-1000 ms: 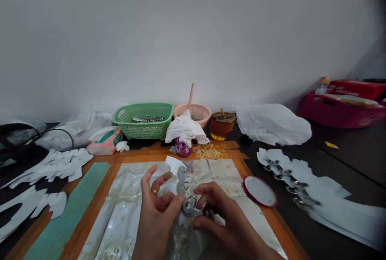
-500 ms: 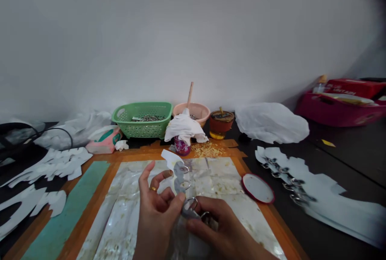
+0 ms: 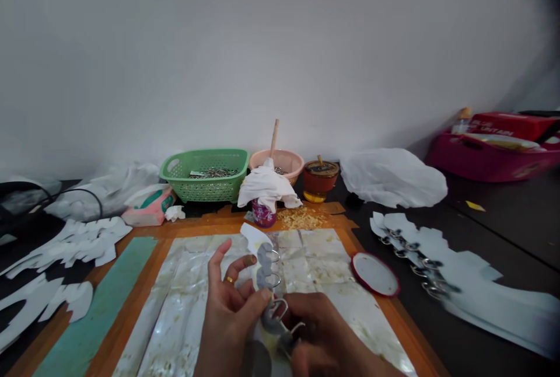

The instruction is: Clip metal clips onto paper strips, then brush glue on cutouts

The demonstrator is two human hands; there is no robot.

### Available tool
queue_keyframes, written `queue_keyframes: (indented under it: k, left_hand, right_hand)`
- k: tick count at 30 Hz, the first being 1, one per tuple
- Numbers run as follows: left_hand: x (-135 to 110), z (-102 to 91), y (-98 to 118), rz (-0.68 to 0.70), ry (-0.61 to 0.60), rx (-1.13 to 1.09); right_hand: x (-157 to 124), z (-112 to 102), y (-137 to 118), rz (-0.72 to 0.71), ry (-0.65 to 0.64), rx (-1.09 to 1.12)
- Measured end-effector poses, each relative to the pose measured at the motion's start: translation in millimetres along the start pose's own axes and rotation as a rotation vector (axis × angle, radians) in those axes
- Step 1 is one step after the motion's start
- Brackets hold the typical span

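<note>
The left hand (image 3: pixel 230 313) is half open, fingers fanned and lightly curled, its thumb pressed against a strip of white cut paper threaded with silver ring-pull can tabs (image 3: pixel 266 275). A gold ring (image 3: pixel 229 279) sits on one finger. The right hand (image 3: pixel 332 336) comes in from the lower right, its fingers closed round the strip's lower end and pinching the tabs there. The strip slants up over the near half of a crinkled silvery sheet (image 3: pixel 315 260) on an orange board (image 3: pixel 210 229), its white tip towards the board's far edge. A round white lid with a red rim (image 3: pixel 375 274) lies at the board's right edge, and a long pile of similar white tabbed strips (image 3: pixel 464 266) lies beyond it
</note>
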State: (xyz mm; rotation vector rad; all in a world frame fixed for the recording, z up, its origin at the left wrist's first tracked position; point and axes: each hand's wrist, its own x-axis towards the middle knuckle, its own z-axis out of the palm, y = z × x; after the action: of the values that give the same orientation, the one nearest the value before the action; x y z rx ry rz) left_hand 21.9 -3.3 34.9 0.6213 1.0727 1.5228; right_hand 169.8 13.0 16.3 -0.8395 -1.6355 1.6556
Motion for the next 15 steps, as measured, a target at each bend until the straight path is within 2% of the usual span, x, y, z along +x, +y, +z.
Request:
queue_keyframes:
  k: [3,8,12,15]
  left_hand:
    - [-1.3,1.8,-0.5,0.036,-0.017,0.005]
    - [-6.4,2.4,-2.4,0.064,-0.040,0.058]
    - [-7.6,-1.9,-3.7,0.002,-0.048,0.072]
    - [-5.4,-4.2,-2.1,-0.047,-0.026,0.039]
  right_hand:
    - [-1.1,-1.3,-5.2,-0.053,0.061,-0.040]
    - [2.6,-4.4,-0.7,-0.032,0.121,-0.178]
    - [3.1,-6.8,-1.1,-0.105,0.124,-0.240]
    - [1.6,-8.3,-5.3,-0.093,0.113,-0.239]
